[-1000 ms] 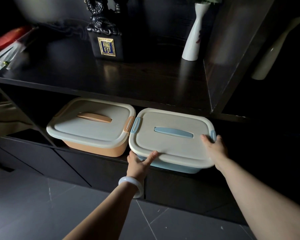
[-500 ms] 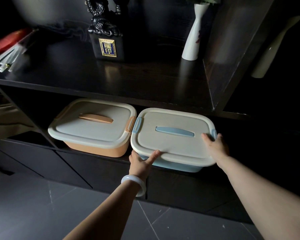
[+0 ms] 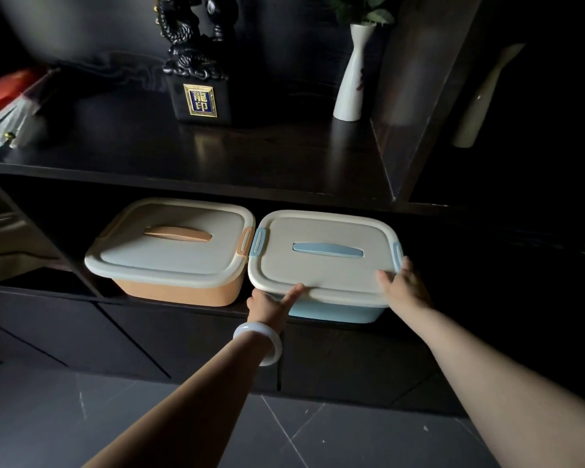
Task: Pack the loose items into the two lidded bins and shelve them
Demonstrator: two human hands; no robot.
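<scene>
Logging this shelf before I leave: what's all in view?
shelf unit: one, dark, fills the view
orange bin: one, orange, pale lid, its lower level, left
blue bin: one, blue, pale lid, its lower level, right
statue: one, black, gold plaque, its top
white vase: one, white, right of statue
pale vase: one, cream, right compartment
packets: count unclear, clear, its top, far left
bracelet: one, white, left wrist
hands: two; left hand, right hand hold blue bin's rim
</scene>
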